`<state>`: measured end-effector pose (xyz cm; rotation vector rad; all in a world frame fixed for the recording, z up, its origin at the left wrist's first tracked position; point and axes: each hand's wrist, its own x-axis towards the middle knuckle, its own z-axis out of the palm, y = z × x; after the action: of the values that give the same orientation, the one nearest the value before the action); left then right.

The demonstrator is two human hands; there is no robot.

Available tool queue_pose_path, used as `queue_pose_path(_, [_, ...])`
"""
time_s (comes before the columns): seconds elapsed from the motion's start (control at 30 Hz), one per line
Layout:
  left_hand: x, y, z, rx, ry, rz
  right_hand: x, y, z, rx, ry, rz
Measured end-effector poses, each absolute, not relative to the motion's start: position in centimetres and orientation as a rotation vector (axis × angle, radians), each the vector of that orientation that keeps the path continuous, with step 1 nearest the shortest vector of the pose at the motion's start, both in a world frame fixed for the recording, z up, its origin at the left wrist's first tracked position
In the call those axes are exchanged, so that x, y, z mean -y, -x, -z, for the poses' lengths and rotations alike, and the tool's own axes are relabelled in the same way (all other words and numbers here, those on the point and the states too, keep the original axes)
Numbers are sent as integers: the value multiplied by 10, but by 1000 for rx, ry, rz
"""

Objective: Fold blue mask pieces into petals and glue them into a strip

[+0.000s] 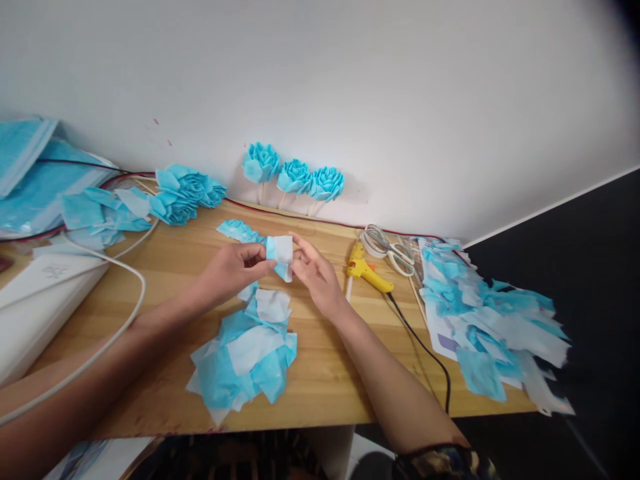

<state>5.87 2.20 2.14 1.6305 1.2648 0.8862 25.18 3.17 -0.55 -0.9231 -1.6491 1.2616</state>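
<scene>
Both of my hands hold one small blue and white fabric piece (281, 255) above the wooden table (330, 373). My left hand (234, 268) pinches its left edge with thumb and fingers closed. My right hand (316, 277) grips its right edge with the fingers pressed on it. Right under the hands lies a loose pile of blue and white fabric squares (247, 357). Another folded blue piece (239, 231) lies just beyond my left hand.
A yellow glue gun (367, 269) with a black cord and white-handled scissors (393, 250) lie right of my hands. More cut squares (485, 320) cover the table's right end. Three finished blue flowers (294, 176) lean on the wall; more flowers (183, 190) and a white cable (117, 267) are left.
</scene>
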Motion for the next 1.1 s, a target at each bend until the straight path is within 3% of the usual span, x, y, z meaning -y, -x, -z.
queue_pose_path(0.7, [-19,-61,-20,-1196,-1577,-994,-33,-244,9,1522,942,-1296])
queue_pose_path(1.1, [-17,-46,-22,-1230,-2613,-1324,-29,-254,-8,1895,853,-426])
